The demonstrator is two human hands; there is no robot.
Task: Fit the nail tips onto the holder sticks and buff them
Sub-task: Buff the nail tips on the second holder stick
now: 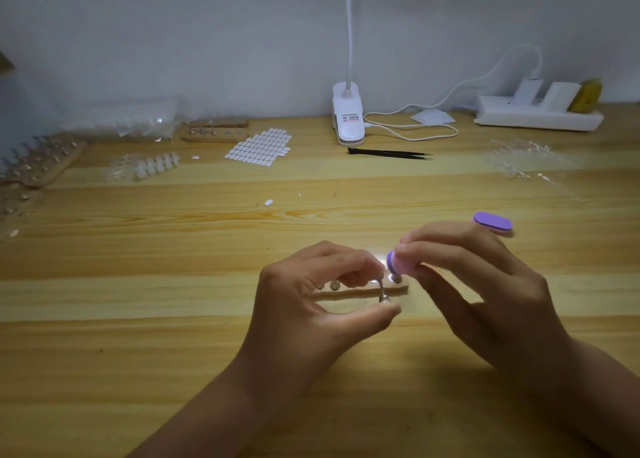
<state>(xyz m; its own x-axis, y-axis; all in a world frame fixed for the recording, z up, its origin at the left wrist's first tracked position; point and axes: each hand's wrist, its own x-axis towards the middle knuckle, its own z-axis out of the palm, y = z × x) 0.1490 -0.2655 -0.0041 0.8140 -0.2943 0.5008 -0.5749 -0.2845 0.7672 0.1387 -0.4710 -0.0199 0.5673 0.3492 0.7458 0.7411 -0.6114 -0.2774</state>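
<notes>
a: what are the hands up to?
b: left hand (311, 294) pinches a stick (382, 289) between thumb and fingertips, roughly upright, just over the wood base (349, 290). right hand (485, 284) grips a purple-and-pink buffer (398, 265), purple end right up against the top of the stick.
a: is there a tip on it?
b: can't tell tbh, that spot's blown out by glare.
a: and around them?
b: the base lies flat on the table (173, 336) under the hands, with a few metal studs on it. a second buffer (492, 222) lies just behind the right hand. further back there's tweezers (389, 153), a sticker sheet (259, 145), a clip lamp (348, 118), and a power strip (540, 114) by the wall. white tips (156, 164) sit back left, near racks of sticks (41, 161). clear tips (523, 161) are back right.
</notes>
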